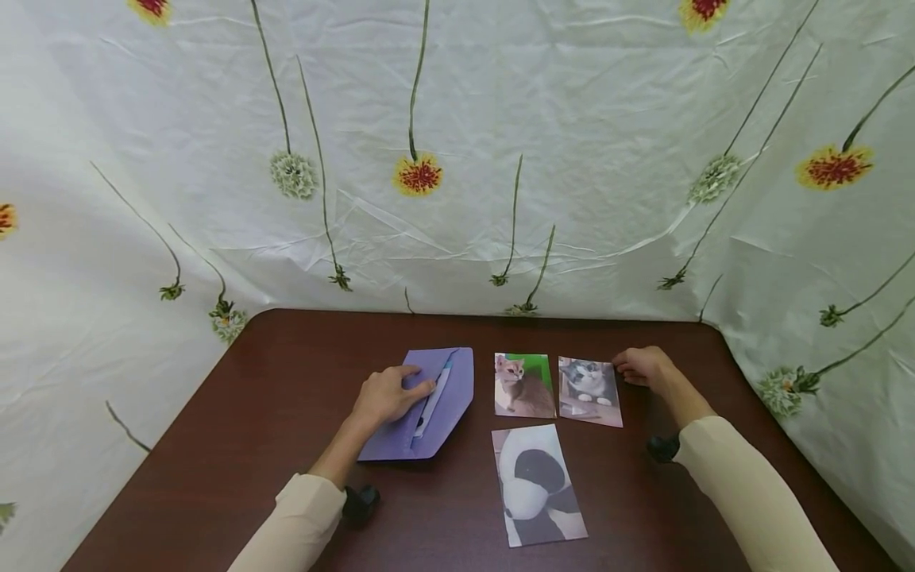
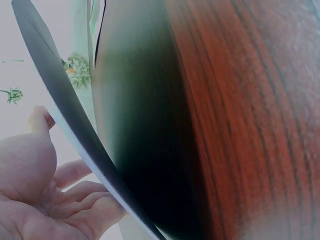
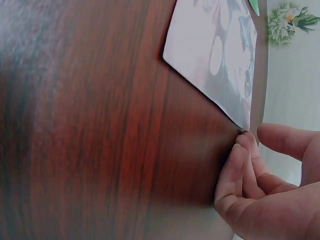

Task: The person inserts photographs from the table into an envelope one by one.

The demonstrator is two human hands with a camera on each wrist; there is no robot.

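Note:
A purple envelope [image 1: 446, 417] lies on the table, its flap side up, with a strip of a light blue and white insert [image 1: 432, 401] showing in its opening. My left hand [image 1: 389, 395] rests on the envelope, thumb by the opening and fingers spread. In the left wrist view the envelope's edge [image 2: 82, 135] rises off the table. My right hand [image 1: 642, 367] is at the upper right corner of a photo of a grey and white cat [image 1: 589, 391]. Its bent fingertips [image 3: 239, 152] meet that corner, the thumb held apart from them.
Left of that photo lies a picture of a brown cat on green [image 1: 525, 387]. Nearer me is a larger, slightly turned picture of a black and white animal [image 1: 536, 486]. The dark wooden table [image 1: 236, 445] ends against a white flowered cloth [image 1: 457, 238].

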